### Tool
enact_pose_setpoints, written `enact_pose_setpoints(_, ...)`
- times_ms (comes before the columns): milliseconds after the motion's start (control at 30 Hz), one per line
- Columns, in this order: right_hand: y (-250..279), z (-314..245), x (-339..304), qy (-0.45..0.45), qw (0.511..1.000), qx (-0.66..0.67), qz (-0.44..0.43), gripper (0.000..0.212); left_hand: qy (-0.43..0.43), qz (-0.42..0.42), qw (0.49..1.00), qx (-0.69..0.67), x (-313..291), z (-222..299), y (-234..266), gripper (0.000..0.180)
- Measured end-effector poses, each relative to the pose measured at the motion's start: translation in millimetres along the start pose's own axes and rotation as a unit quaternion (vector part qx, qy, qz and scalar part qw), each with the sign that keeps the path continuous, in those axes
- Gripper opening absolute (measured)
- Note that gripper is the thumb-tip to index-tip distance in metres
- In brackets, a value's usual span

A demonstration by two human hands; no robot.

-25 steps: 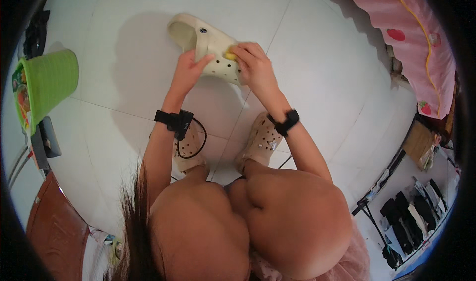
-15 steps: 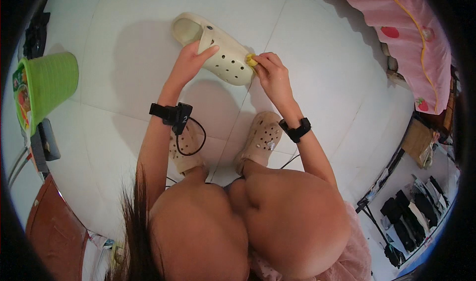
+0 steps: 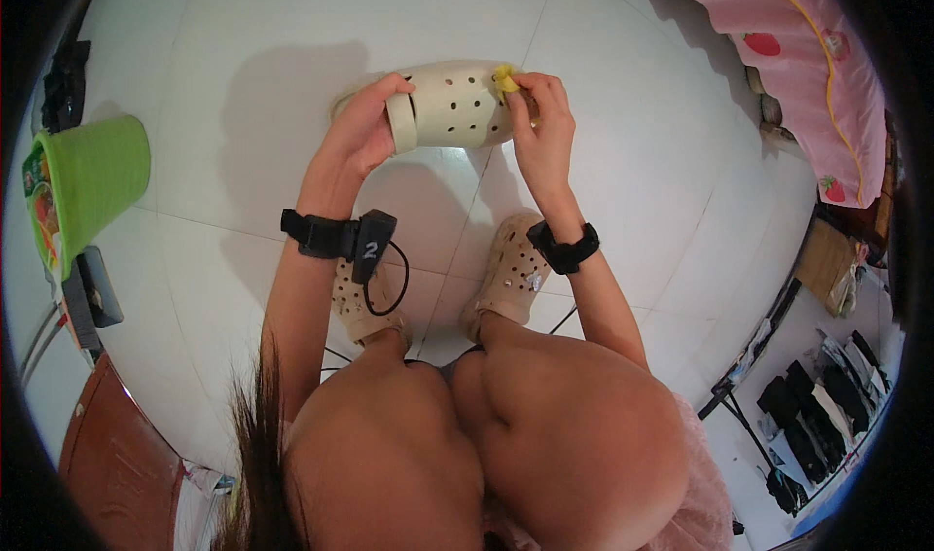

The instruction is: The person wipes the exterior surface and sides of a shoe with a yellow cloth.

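Note:
My left hand (image 3: pixel 365 123) is closed round the heel end of a cream foam clog (image 3: pixel 443 113) with round holes. The clog hangs above the tiled floor, its holed upper facing me and its toe to the right. Between the thumb and fingers of my right hand (image 3: pixel 543 113) is a small yellow cloth (image 3: pixel 504 76), pressed against the clog's toe. How far the cloth runs under the fingers is hidden. Black bands circle both wrists, and a small box (image 3: pixel 375 235) with a looped cable sits on the left one.
On my feet are beige holed clogs (image 3: pixel 511 269). A green bin (image 3: pixel 97 186) stands at the left, above a brown stool-like panel (image 3: pixel 122 434). Pink cloth with strawberries (image 3: pixel 798 74) hangs at the upper right. Dark folded items (image 3: pixel 808 415) lie at the lower right.
The clog has rolled and turned from a slant to nearly level, its strap now facing me. My left hand has shifted its hold, and the yellow cloth has moved up along the toe.

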State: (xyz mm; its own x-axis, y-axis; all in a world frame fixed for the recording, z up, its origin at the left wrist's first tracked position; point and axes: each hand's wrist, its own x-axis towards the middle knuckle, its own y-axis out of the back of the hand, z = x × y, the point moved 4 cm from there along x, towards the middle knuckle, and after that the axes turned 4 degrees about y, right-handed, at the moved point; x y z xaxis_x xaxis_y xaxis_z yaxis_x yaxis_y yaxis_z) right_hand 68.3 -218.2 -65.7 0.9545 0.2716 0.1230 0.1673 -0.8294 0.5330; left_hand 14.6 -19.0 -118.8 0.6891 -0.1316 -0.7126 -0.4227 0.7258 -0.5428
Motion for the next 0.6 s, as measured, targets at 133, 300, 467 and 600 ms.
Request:
enact_pose_setpoints(133,-15,18,5,-0.008,1.000,-0.019,-0.017,0.016,0.010,-0.042,0.993,-0.107,7,-19,6,0.029)
enact_pose_setpoints(300,-29,24,12,0.032,0.998,-0.042,-0.047,0.016,0.004,-0.032,0.999,0.039,4,2,23,0.035)
enact_pose_setpoints(467,-36,27,13,0.046,0.994,-0.079,-0.054,0.017,0.043,0.092,0.934,0.343,-5,25,55,0.034)
enact_pose_setpoints(600,-33,33,12,0.025,0.997,-0.060,-0.046,0.016,-0.056,0.216,0.769,0.599,-14,24,44,0.023)
